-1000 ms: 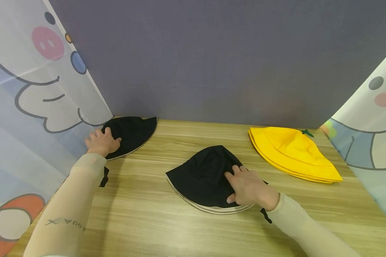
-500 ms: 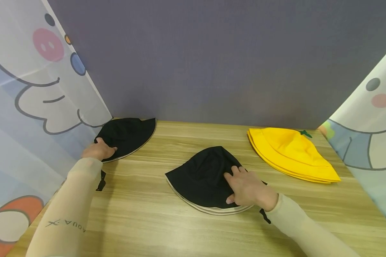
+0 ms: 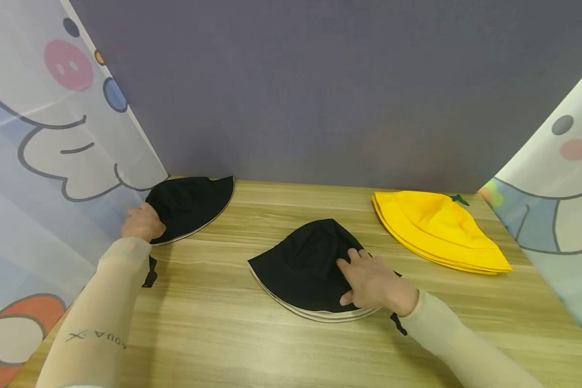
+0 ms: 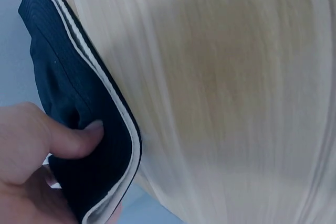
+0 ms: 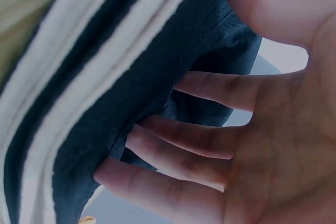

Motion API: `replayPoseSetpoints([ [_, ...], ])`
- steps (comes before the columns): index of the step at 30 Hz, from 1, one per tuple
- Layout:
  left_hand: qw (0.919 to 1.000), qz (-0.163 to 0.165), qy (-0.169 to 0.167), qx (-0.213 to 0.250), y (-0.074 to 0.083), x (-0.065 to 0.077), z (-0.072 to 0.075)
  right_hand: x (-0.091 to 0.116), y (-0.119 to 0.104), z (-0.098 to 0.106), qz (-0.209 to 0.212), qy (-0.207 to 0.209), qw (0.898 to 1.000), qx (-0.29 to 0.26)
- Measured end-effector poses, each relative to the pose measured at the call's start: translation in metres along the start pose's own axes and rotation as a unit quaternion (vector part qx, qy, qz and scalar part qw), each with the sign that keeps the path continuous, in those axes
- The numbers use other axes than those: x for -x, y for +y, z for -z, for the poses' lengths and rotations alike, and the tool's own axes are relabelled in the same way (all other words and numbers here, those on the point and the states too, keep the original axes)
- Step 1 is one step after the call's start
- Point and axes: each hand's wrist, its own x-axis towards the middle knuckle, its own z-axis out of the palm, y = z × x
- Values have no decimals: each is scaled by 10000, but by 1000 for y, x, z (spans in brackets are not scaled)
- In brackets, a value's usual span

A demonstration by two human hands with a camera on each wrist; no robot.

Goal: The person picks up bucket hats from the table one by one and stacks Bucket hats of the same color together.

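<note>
At the back left of the table lies a folded black bucket hat (image 3: 194,203) with a pale-edged brim. My left hand (image 3: 143,222) pinches its near-left end; in the left wrist view the thumb (image 4: 84,139) presses on top and the other fingers go underneath, mostly hidden. Mid-table are stacked black bucket hats (image 3: 305,269), their pale brim edges layered at the front. My right hand (image 3: 374,283) rests on the right side of this stack, its fingers (image 5: 163,184) spread and nearly straight against the cloth in the right wrist view.
Stacked yellow bucket hats (image 3: 438,229) with a green leaf tab lie at the back right of the wooden table (image 3: 233,334). A grey panel (image 3: 320,91) stands behind. Cartoon-printed curtains close both sides. Black straps hang near both wrists.
My left hand has shifted slightly left and its spread fingers have closed on the hat's edge. That hat has slid a little left. The right hand stays on its stack.
</note>
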Motion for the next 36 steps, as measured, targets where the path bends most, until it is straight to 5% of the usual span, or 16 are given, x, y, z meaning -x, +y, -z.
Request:
replayPoseSetpoints([
  [9, 9997, -198, 15, 130, 1, -1, 1, -1, -1, 0, -12, -33, 10000, 4],
  [17, 9974, -715, 4, -74, 5, -3, 3, 1, 2, -1, 54, 51, 10000, -51],
  [36, 9879, -1521, 129, -264, 39, -6, -14, 3, 7, 0, 147, 140, 9998, -26],
])
